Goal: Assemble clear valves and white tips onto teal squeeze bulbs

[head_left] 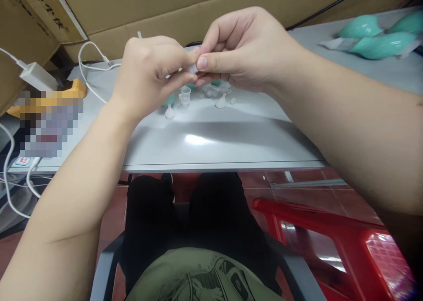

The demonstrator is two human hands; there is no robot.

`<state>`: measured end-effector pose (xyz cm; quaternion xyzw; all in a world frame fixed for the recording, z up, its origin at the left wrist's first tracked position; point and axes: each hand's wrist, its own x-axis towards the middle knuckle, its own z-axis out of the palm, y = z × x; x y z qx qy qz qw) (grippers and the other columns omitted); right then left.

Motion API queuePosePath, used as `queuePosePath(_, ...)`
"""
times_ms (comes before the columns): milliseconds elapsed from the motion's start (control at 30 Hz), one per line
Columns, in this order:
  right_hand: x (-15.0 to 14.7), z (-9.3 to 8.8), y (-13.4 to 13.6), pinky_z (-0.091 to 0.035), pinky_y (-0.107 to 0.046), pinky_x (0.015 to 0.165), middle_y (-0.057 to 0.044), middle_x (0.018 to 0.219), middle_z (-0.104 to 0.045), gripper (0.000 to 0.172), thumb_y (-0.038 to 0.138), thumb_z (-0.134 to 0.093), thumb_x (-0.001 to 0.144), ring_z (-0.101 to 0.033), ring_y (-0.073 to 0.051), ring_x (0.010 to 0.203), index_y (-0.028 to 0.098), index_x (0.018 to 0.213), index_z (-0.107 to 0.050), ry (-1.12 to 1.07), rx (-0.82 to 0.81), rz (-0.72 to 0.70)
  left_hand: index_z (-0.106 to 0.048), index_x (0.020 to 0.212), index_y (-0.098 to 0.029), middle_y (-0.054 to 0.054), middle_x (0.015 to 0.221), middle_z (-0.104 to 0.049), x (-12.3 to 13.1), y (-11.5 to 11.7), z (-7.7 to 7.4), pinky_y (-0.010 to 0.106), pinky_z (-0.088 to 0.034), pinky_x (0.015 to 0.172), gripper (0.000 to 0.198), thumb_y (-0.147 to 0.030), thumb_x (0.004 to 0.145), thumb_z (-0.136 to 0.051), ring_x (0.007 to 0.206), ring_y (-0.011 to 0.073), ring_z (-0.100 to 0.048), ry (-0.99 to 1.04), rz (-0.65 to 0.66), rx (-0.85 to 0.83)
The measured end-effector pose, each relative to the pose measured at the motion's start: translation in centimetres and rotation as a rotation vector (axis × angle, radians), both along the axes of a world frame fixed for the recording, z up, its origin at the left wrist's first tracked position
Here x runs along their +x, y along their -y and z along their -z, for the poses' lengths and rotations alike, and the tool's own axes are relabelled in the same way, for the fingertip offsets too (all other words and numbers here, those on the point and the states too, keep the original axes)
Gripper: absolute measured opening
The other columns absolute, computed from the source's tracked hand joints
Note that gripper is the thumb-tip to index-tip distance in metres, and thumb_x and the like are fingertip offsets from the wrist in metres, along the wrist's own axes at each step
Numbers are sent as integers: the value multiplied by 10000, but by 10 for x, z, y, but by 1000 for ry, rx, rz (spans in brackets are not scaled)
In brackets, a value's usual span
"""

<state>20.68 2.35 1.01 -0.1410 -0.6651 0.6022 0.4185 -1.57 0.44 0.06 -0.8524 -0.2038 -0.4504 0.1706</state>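
My left hand (155, 67) and my right hand (234, 54) meet above the grey table (158, 146), their fingertips pinching one small whitish piece (192, 68) between them. Fingers cover most of that piece, so its shape is unclear. Below the hands on the table stand a small clear cup (185, 97) and two small white funnel-shaped parts, one at the left (169, 111) and one at the right (220, 101). Several tiny clear pieces lie around them. Some teal items show partly behind my fingers.
Teal pouches (383, 44) lie at the back right. Cardboard (148, 5) walls the rear. White cables, a white charger (38, 77) and a yellow power strip (77, 89) are at the left. A red stool (317, 221) stands below right.
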Motion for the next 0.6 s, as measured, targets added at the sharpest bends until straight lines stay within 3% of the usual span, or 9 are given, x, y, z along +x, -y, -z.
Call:
queuePosePath(167, 1, -1, -1, -672, -196, 620, -73, 789, -788, 510, 305, -1066, 604, -789, -160, 693, 67, 791, -656, 32, 7, -18, -819, 866, -251, 42, 714, -716, -2, 0, 1, 343, -413, 596, 307, -425, 1047, -643, 662, 214, -680, -36, 25, 37)
queuePosePath(267, 2, -4, -1, -656, -177, 618, -55, 791, -785, 423, 264, -1047, 682, -784, -151, 705, 101, 794, -673, 60, 23, -23, -824, 874, -257, 44, 729, -728, 0, 2, 1, 344, -430, 601, 308, -421, 1052, -634, 669, 218, -687, -22, 17, 31)
queuePosePath(367, 0, -6, 4, -659, -197, 656, -38, 824, -785, 270, 213, -951, 792, -784, -154, 752, 148, 850, -696, 87, 53, 28, -846, 967, -295, 39, 744, -738, 3, 3, -1, 372, -454, 637, 241, -391, 1025, -632, 673, 229, -684, 40, 3, 1)
queuePosePath(433, -3, -6, 9, -653, -219, 655, -31, 842, -778, 250, 272, -903, 849, -775, -158, 772, 165, 916, -686, 79, 76, 91, -846, 1032, -340, 31, 754, -742, 5, 4, -2, 397, -468, 666, 217, -375, 998, -634, 686, 244, -689, 67, -36, -21)
queuePosePath(533, -7, -6, 17, -613, -236, 643, -9, 835, -759, 322, 315, -919, 834, -721, -145, 719, 185, 985, -665, 79, 142, 144, -823, 1145, -392, 14, 779, -759, 7, 5, -3, 411, -484, 679, 247, -384, 961, -658, 719, 260, -707, 30, -143, -28)
queuePosePath(600, -8, -6, 19, -577, -241, 660, -6, 825, -742, 268, 242, -912, 818, -676, -134, 694, 197, 917, -666, 112, 207, 183, -785, 1289, -364, 4, 858, -800, 7, 6, -1, 404, -529, 719, 364, -339, 945, -669, 751, 246, -727, 27, -126, -45)
